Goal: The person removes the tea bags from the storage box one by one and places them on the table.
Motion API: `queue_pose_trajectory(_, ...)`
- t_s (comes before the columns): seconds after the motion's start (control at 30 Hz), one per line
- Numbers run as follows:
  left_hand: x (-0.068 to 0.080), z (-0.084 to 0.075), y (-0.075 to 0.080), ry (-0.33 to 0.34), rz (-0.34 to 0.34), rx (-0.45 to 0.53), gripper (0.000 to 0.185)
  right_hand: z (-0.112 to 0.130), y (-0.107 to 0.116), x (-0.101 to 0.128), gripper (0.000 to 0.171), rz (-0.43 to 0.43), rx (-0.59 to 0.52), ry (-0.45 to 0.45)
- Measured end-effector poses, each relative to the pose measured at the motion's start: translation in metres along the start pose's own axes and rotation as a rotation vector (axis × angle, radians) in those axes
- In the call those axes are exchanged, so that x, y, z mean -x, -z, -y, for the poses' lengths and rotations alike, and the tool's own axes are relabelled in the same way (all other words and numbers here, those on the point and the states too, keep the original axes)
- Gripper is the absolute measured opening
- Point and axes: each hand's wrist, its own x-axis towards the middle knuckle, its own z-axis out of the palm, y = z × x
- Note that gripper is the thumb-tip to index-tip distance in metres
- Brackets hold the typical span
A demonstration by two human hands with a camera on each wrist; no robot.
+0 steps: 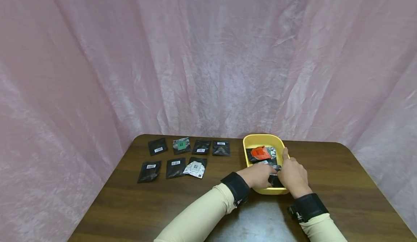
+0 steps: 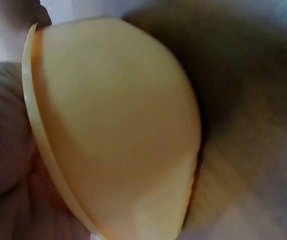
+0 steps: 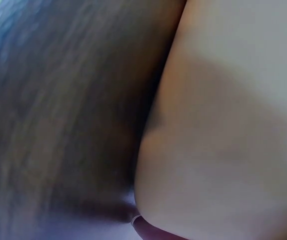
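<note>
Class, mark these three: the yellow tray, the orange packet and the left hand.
yellow tray (image 1: 260, 138), head view, far rim.
orange packet (image 1: 260, 152), head view, its middle.
left hand (image 1: 258, 176), head view, back of the hand.

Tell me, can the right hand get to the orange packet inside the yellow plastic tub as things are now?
Probably yes. The right hand is already over the yellow plastic tub, its forefinger reaching toward the orange packet, which lies on top, uncovered.
</note>
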Motion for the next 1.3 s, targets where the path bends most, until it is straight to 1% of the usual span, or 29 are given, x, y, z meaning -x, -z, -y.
queue_pose_trajectory(0.07, -0.002, -0.001, 0.003, 0.011, 0.045, -0.006, 0.043, 0.001, 0.001, 0.0, 0.094, -0.005, -0.003, 0.007)
queue_pose_trajectory(0.17, -0.006, -0.003, 0.006, 0.017, 0.094, -0.019, 0.043, 0.001, 0.001, 0.0, 0.092, -0.008, -0.004, 0.006)
queue_pose_trajectory(0.23, -0.008, -0.005, 0.006, 0.026, 0.105, -0.024, 0.042, 0.001, 0.002, 0.0, 0.092, -0.007, -0.004, 0.004)
queue_pose_trajectory(0.3, -0.01, -0.006, 0.004, 0.042, 0.1, -0.034, 0.042, 0.001, 0.002, 0.0, 0.092, -0.007, -0.002, 0.005)
queue_pose_trajectory(0.43, -0.015, -0.007, -0.002, 0.066, 0.05, -0.047, 0.032, 0.0, 0.002, 0.0, 0.091, -0.021, -0.005, 0.006)
queue_pose_trajectory(0.5, -0.016, -0.007, -0.006, 0.064, 0.018, -0.055, 0.029, -0.001, 0.002, 0.0, 0.09, -0.025, -0.004, 0.004)
queue_pose_trajectory(0.53, -0.017, -0.006, -0.008, 0.059, 0.001, -0.062, 0.029, -0.001, 0.002, 0.0, 0.09, -0.026, -0.003, 0.003)
queue_pose_trajectory(0.67, -0.019, 0.001, -0.016, 0.03, -0.046, -0.039, 0.028, -0.001, 0.0, 0.0, 0.09, -0.013, 0.002, 0.0)
queue_pose_trajectory(0.77, -0.018, 0.004, -0.02, 0.002, -0.075, -0.018, 0.022, -0.001, -0.001, 0.0, 0.091, -0.01, 0.0, -0.002)
queue_pose_trajectory(0.83, -0.017, 0.005, -0.021, -0.018, -0.095, -0.03, 0.018, -0.001, -0.002, 0.0, 0.091, -0.014, -0.004, -0.002)
queue_pose_trajectory(0.93, -0.015, 0.005, -0.02, -0.035, -0.107, -0.041, 0.018, 0.0, -0.003, 0.0, 0.092, -0.015, -0.01, -0.004)
queue_pose_trajectory(1.03, -0.013, 0.005, -0.018, -0.024, -0.102, -0.034, 0.015, 0.0, -0.003, 0.0, 0.092, -0.017, -0.01, 0.002)
queue_pose_trajectory(1.1, -0.011, 0.004, -0.017, -0.006, -0.117, -0.022, 0.02, 0.001, -0.003, 0.001, 0.091, -0.022, -0.009, 0.007)
queue_pose_trajectory(1.2, -0.007, 0.002, -0.016, 0.017, -0.177, -0.017, 0.032, 0.003, -0.001, 0.002, 0.093, -0.029, -0.005, 0.014)
queue_pose_trajectory(1.27, -0.004, 0.0, -0.016, 0.034, -0.218, -0.01, 0.036, 0.003, 0.0, 0.003, 0.094, -0.029, -0.001, 0.012)
queue_pose_trajectory(1.3, -0.002, 0.0, -0.017, 0.039, -0.233, -0.011, 0.034, 0.003, 0.0, 0.003, 0.094, -0.027, 0.0, 0.012)
